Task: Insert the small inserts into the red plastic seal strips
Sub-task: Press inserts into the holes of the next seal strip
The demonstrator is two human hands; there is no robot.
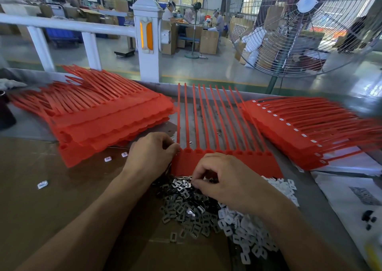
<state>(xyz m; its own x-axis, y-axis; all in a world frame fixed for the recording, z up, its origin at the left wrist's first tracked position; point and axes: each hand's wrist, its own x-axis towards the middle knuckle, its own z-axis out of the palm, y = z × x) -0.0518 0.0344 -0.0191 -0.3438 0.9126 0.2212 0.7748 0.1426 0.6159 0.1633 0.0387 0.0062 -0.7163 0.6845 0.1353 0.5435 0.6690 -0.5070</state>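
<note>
**Q:** Head view — what are your hands doing?

**A:** My left hand is pinching the near-left corner of the red seal strip sheet, steadying it. My right hand is curling over the pile of metal inserts, fingers closing on one; whether it is lifted yet, I cannot tell.

**Q:** Advice?

**A:** I am picking a single insert and aiming for the socket row just beyond my fingers.

**Q:** Any containers?

**A:** None; inserts and white clips are lying loose on the surface beneath my right wrist.
</note>
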